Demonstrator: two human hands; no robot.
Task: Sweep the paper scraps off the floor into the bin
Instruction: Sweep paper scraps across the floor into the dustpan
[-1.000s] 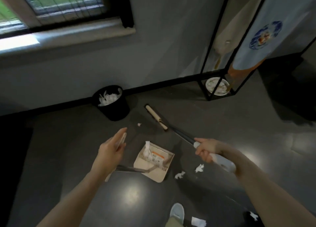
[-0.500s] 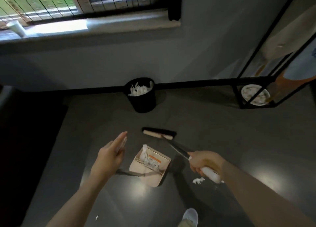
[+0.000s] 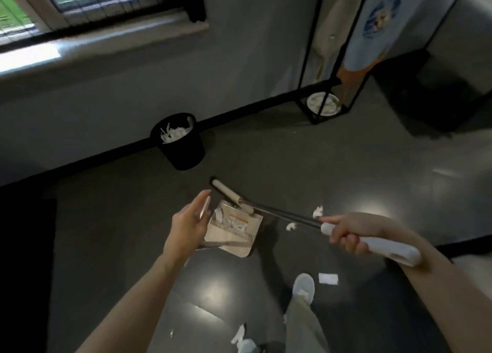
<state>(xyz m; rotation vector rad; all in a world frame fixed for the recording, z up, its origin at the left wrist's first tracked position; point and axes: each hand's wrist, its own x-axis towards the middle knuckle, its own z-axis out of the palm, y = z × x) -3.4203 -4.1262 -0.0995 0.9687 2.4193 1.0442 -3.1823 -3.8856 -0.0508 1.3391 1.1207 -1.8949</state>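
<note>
Our left hand [image 3: 190, 227] pinches the pale upright grip of the beige long-handled plastic dustpan [image 3: 234, 230], fingers nearly straight. Our right hand [image 3: 351, 234] is wrapped around the white handle of the black-shafted broom [image 3: 279, 214]. The shaft runs up-left to the head, which is at the dustpan's far corner. Two white crumpled paper scraps [image 3: 317, 211] lie on the dark floor [image 3: 346, 166] right of the dustpan, beside the shaft and nearer our right hand. The round black bin [image 3: 183, 147] stands beyond. Half a second earlier the head lay crosswise just beyond the dustpan; now it overlaps it.
</note>
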